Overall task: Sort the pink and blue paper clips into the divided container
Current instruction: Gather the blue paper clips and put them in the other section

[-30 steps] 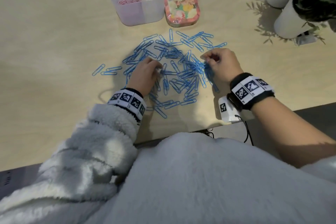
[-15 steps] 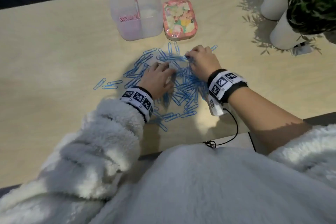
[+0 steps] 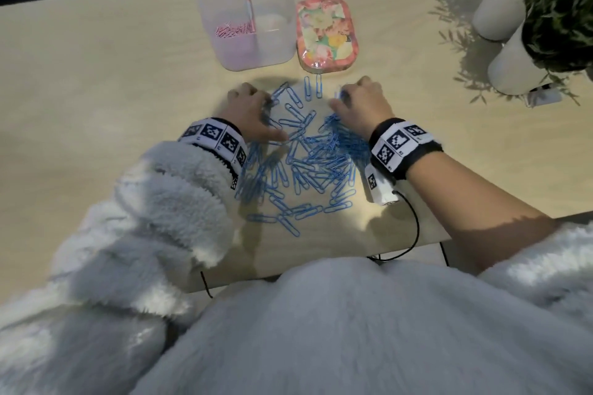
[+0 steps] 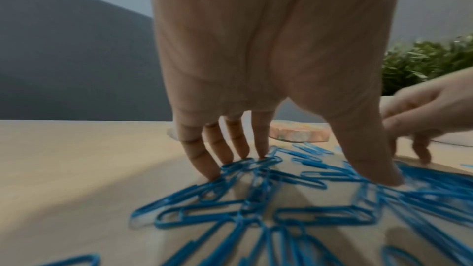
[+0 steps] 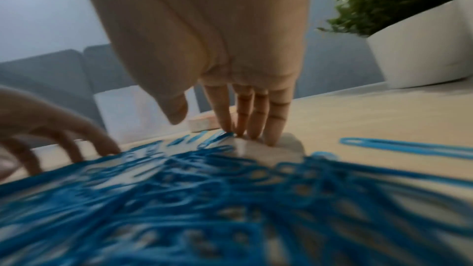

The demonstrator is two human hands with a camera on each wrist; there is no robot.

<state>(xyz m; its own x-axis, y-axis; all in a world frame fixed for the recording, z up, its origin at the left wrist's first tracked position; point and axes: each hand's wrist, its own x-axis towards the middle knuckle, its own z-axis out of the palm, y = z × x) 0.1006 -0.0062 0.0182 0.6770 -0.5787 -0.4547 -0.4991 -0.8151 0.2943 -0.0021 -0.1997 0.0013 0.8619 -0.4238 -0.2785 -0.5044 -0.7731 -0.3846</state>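
Observation:
Several blue paper clips (image 3: 305,163) lie in a dense heap on the wooden table (image 3: 96,106). The clear divided container (image 3: 272,42) stands behind the heap. Pink clips (image 3: 234,30) lie in its left compartment, and I see no clips in the right one. My left hand (image 3: 256,112) is at the heap's far left, with straight fingers (image 4: 212,161) and thumb pressing down on blue clips (image 4: 281,215). My right hand (image 3: 349,99) is at the far right. Its fingertips (image 5: 245,128) press on the table at the edge of the blue clips (image 5: 204,189). Neither hand holds a clip.
A floral tin (image 3: 325,30) sits just right of the container. Two white plant pots (image 3: 513,64) stand at the far right. The table's front edge (image 3: 321,266) runs just behind my fleece sleeves, and a black cable (image 3: 414,234) hangs over it.
Both hands have raked across the blue clips. The clips now lie bunched more tightly and nearer the front edge, and the stray ones at the left have been pulled in.

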